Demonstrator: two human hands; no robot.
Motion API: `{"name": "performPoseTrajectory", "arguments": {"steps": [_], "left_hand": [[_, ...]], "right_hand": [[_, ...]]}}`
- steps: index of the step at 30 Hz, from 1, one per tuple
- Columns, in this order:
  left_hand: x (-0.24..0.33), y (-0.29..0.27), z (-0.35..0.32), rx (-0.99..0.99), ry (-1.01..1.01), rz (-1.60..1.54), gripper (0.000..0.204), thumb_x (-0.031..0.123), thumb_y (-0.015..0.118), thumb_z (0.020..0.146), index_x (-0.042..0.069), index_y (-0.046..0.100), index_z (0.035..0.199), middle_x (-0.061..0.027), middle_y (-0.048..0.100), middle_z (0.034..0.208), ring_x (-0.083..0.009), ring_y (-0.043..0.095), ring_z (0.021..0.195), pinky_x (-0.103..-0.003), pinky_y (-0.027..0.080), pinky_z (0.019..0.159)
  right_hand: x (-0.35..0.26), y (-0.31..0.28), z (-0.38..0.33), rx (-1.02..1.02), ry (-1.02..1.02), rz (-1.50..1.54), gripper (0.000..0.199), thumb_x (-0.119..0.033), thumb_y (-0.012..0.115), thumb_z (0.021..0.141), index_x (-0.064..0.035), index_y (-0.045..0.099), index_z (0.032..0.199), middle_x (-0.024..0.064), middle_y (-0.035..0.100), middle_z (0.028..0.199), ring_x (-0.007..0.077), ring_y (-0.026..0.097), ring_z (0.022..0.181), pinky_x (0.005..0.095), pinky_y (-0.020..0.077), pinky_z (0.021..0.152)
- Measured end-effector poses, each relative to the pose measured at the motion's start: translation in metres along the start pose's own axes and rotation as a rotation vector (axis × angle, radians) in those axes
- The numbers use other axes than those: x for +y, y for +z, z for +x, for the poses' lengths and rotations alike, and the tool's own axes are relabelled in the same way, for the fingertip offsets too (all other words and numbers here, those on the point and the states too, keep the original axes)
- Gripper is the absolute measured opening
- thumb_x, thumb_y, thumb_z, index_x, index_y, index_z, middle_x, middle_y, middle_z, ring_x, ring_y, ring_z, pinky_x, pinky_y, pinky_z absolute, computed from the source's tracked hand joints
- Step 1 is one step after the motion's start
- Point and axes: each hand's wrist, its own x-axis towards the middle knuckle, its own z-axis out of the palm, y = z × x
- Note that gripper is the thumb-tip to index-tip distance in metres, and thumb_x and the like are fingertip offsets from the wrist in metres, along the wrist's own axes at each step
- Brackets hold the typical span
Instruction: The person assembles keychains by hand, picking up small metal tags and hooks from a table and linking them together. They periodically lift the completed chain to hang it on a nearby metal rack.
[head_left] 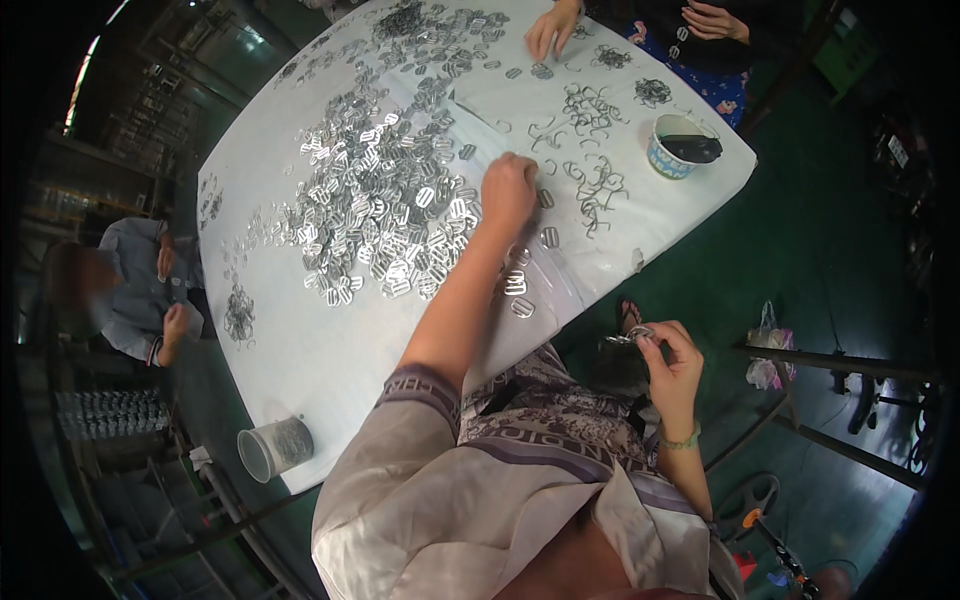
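Head view: the left hand (508,188) is pressed, fingers curled, onto the sliders (385,205) heaped on the table (290,350), at the heap's near-right edge, while the right hand (668,365) is held off the table's near edge, a small metal piece (632,335) pinched in its fingertips. A picking step seems in hand. Next, one slider must likely be drawn clear of the heap and brought to the pinched piece.

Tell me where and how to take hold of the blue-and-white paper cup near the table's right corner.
Grip the paper cup around its outer side wall, coming from the table's open right edge. It stands upright, dark contents fill its mouth so a grasp from above looks poor, and wire hooks lie on its left.
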Motion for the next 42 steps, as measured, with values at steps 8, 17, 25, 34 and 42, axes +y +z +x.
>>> {"name": "performPoseTrajectory", "arguments": {"steps": [8,17,25,34,42], "left_hand": [[0.001,0.029,0.066,-0.326,0.03,0.479,0.013,0.006,0.062,0.078,-0.002,0.069,0.086,-0.021,0.068,0.088,-0.0371,0.068,0.084,-0.043,0.056,0.074],[0.023,0.022,0.083,-0.5,-0.008,0.59,0.016,0.006,0.06,0.082,0.004,0.071,0.093,-0.0171,0.07,0.099,-0.0331,0.07,0.092,-0.039,0.057,0.076],[0.02,0.003,0.08,-0.515,-0.164,0.417,0.022,0.009,0.067,0.073,-0.002,0.069,0.092,-0.018,0.071,0.093,-0.0298,0.07,0.082,-0.039,0.057,0.072],[0.144,-0.076,-0.074,-0.65,-0.048,-0.902,0.009,0.0,0.065,0.073,0.002,0.058,0.078,-0.0037,0.062,0.077,-0.0105,0.054,0.068,-0.025,0.045,0.063],[0.157,-0.078,-0.109,-0.428,-0.012,-0.834,0.012,-0.001,0.063,0.077,0.001,0.053,0.083,-0.0122,0.067,0.092,-0.0135,0.057,0.075,-0.026,0.048,0.072]], "right_hand": [[-0.001,-0.003,-0.005,0.031,-0.018,-0.061,0.011,0.0,0.067,0.084,0.0045,0.067,0.094,0.0079,0.063,0.082,0.0138,0.058,0.073,0.0256,0.0459,0.068],[-0.004,-0.004,-0.005,0.06,-0.041,-0.088,0.011,0.002,0.068,0.083,0.0042,0.067,0.093,0.0084,0.064,0.08,0.0144,0.059,0.07,0.0252,0.0466,0.067],[-0.002,-0.003,-0.005,0.106,-0.038,-0.076,0.008,0.001,0.069,0.082,0.0026,0.067,0.09,0.008,0.063,0.075,0.0153,0.058,0.065,0.0322,0.0452,0.087],[-0.003,-0.001,-0.002,0.146,-0.008,-0.113,0.009,0.002,0.07,0.08,-0.0005,0.07,0.089,0.0075,0.066,0.076,0.0157,0.062,0.066,0.0302,0.0471,0.073],[-0.003,0.008,-0.001,0.086,-0.127,-0.246,0.013,0.002,0.072,0.075,-0.0021,0.07,0.087,0.0076,0.066,0.078,0.0194,0.063,0.068,0.03,0.0475,0.071]]}}
